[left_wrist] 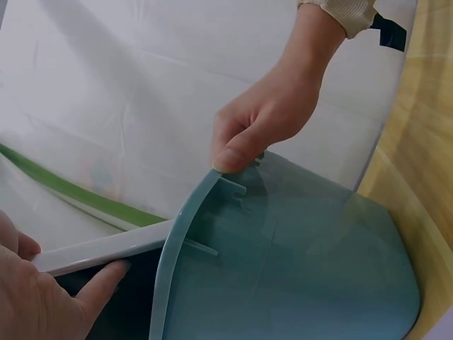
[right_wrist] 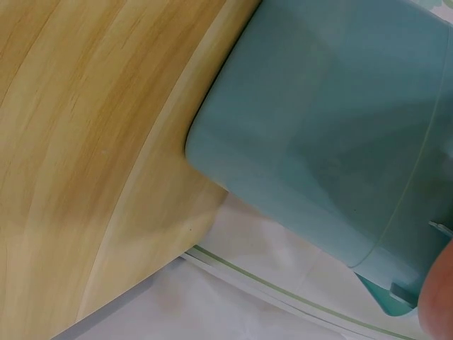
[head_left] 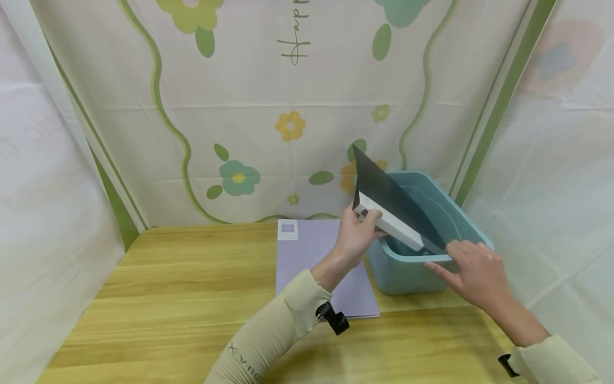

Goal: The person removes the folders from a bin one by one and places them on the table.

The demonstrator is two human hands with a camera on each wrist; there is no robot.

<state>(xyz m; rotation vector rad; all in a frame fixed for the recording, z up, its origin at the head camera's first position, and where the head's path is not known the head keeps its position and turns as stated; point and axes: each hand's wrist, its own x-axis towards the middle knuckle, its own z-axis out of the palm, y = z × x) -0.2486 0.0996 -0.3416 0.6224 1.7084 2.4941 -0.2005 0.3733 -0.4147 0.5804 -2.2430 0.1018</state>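
Observation:
My left hand (head_left: 354,234) pinches the upper end of a black folder-like item with a white spine (head_left: 393,223). It is tilted, its lower end inside the blue plastic bin (head_left: 408,277), its black sheet (head_left: 390,189) rising behind the spine. In the left wrist view, that hand (left_wrist: 39,294) has its fingers about the white strip (left_wrist: 106,249). My right hand (head_left: 479,272) grips the bin's near right rim, thumb outside. From the left wrist view the same hand (left_wrist: 272,117) is seen clasping the rim. The bin's floor is hidden.
A lilac folder (head_left: 307,266) with a white label lies flat left of the bin, partly under my left forearm. The wooden table (head_left: 192,277) carries both. White floral curtains (head_left: 288,85) stand at the back and sides, close behind the bin.

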